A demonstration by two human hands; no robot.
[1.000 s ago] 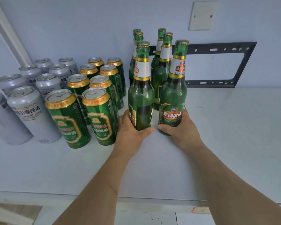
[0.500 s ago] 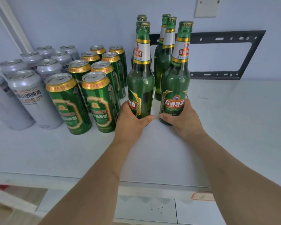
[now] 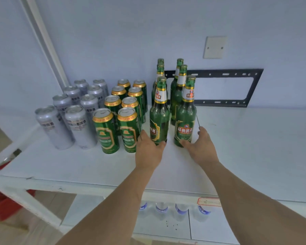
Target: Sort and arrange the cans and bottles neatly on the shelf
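Two rows of green glass beer bottles stand upright on the white shelf. The front left bottle has my left hand cupped round its base, thumb across the front. The front right bottle stands beside my right hand; the thumb touches its foot while the fingers are spread just off the glass. To the left are green cans in two rows, then silver cans in two rows.
A black metal bracket and a wall plate are on the back wall. Water bottles show on the shelf below. Something red sits at lower left. A white post rises at the left.
Both hands have slid down and back from the two front bottles. The right hand's fingers have come off the glass. The camera has pulled back and the bottles stay upright.
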